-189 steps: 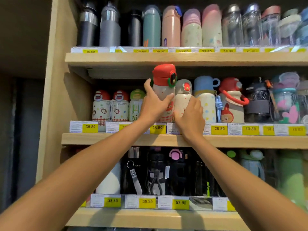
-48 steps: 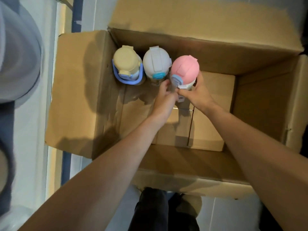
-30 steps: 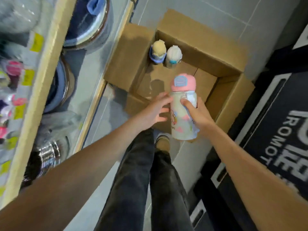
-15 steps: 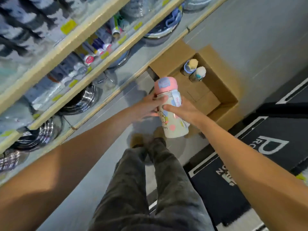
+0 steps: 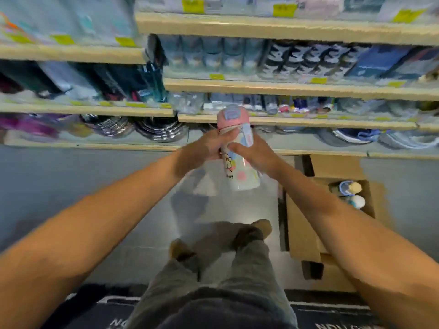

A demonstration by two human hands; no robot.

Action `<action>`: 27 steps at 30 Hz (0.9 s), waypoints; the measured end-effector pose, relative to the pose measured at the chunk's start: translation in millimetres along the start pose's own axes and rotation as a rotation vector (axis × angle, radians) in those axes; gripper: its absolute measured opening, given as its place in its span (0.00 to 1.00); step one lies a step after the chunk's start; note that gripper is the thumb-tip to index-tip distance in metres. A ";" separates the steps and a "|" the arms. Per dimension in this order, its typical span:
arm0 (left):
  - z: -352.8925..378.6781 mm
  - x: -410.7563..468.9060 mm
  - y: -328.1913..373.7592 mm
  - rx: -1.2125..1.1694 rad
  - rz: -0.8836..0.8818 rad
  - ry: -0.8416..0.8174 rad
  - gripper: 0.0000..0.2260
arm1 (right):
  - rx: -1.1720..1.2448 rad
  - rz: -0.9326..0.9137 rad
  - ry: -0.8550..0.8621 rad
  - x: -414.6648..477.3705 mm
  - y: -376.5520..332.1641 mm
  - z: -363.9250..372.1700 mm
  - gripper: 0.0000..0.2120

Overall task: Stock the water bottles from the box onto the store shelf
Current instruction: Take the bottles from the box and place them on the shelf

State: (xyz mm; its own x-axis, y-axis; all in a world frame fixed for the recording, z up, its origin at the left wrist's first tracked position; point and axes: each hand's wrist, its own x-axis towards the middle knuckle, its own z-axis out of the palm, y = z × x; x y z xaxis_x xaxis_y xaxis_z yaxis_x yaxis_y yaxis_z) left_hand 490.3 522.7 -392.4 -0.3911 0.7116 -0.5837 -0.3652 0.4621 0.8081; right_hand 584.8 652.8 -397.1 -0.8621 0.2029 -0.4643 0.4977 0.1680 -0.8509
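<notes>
While the view is pretty smeared, the main bit is easy enough to read: the person stands facing the store shelves with both hands wrapped round one pink-lidded water bottle. It's a pale one with cartoon prints. It's held out in the air above the floor, in front of the lower shelves, roughly upright with the top leaning a little to the left. The left hand grips it just under the lid, fingers curled round the neck. The right hand grips the body a bit lower, thumb lying across the front. The bottle isn't resting on any shelf.

Off to the person's right, the cardboard box sits on the floor with its flaps open, close to the bottom shelf. Two more bottles stand side by side in it: a yellowish-lidded bottle with a blue handle, and a white-lidded bottle.

The shelves are packed with goods too blurred to name, apart from some shiny steel bowls low down and yellow price tags along the edges. Grey trousers and brown shoes show below, with a dark mat nearest the person.
</notes>
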 end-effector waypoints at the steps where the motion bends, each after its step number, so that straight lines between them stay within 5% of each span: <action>1: -15.7 -14.4 0.7 -0.024 0.003 0.047 0.11 | -0.017 -0.024 -0.005 3.9 -15.1 16.0 0.12; 6: -140.8 -132.3 -26.0 -0.070 0.103 0.277 0.22 | -0.117 -0.187 -0.132 14.3 -116.7 155.6 0.11; 9: -193.3 -187.8 -38.3 -0.114 0.153 0.355 0.15 | -0.162 -0.258 -0.179 18.1 -160.2 218.4 0.11; 15: -283.9 -273.9 -60.7 -0.213 0.233 0.518 0.23 | -0.271 -0.381 -0.328 32.3 -237.6 322.7 0.09; 27: -500.4 -370.6 -110.4 -0.253 0.107 0.799 0.19 | -0.265 -0.420 -0.531 144.7 -331.7 547.7 0.08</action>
State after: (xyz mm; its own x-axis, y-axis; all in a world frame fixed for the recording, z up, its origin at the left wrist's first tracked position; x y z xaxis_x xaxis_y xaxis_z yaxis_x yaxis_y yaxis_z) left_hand 252.8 -56.9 -304.9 -0.8794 0.1128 -0.4626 -0.4332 0.2136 0.8756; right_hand 243.1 98.1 -316.7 -0.8816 -0.4147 -0.2255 0.0627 0.3707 -0.9266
